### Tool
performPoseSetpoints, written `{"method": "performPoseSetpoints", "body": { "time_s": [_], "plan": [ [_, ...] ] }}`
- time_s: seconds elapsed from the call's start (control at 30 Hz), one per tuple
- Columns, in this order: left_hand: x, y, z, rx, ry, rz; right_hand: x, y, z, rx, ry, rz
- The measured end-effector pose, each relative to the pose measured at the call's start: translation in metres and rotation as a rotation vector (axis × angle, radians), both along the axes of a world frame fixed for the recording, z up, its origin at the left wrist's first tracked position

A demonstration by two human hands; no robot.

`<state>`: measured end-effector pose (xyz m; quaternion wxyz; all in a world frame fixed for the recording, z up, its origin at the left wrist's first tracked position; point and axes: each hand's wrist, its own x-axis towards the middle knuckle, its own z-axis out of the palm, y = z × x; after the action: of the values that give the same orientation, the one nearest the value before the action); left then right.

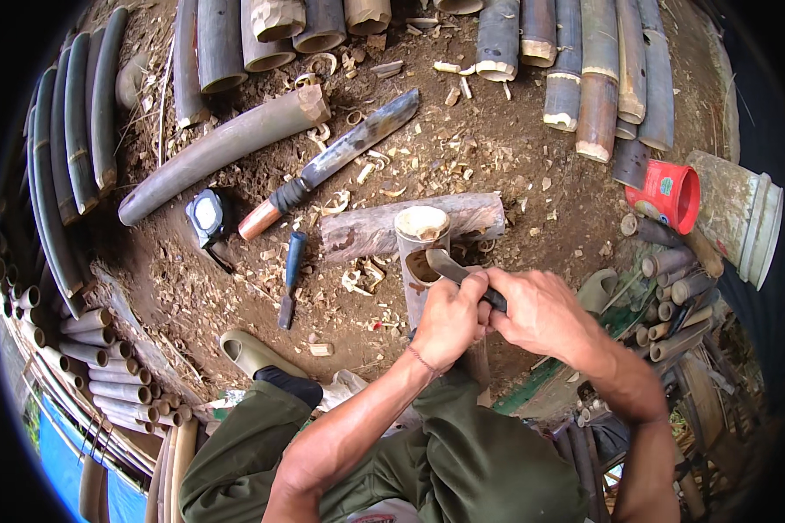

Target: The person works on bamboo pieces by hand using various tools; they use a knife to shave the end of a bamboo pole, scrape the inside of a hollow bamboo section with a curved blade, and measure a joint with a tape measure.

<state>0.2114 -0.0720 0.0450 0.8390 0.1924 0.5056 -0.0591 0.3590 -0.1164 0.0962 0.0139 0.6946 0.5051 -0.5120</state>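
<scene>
A bamboo tube leans with its pale cut end on a short log, and a rounded hole is open in its upper side. Into that hole reaches the blade of a knife with a dark handle. My right hand is closed around the handle. My left hand is closed too, its thumb against the knife beside the right hand; its lower fingers are partly hidden. Left of the log lie a blue-handled chisel and a large knife with an orange-brown handle.
A tape measure and a long bamboo piece lie on the dirt among shavings. Bamboo tubes line the far side, with more stacked at left and right. A red bucket and a whitish bucket lie tipped at right.
</scene>
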Motion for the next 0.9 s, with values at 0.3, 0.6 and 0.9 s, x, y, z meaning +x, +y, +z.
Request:
{"method": "performPoseSetpoints", "body": {
  "time_s": [0.3,0.6,0.9],
  "plan": [
    [-0.026,-0.006,-0.01,-0.43,-0.3,0.822,-0.012,0.097,0.01,0.007,-0.014,0.652],
    [-0.017,-0.005,-0.019,-0.494,-0.497,0.999,-0.019,0.128,-0.009,-0.069,-0.036,0.869],
    [-0.013,-0.049,-0.003,-0.145,0.155,0.266,-0.006,-0.025,-0.023,0.01,0.065,0.203]
  ]
}}
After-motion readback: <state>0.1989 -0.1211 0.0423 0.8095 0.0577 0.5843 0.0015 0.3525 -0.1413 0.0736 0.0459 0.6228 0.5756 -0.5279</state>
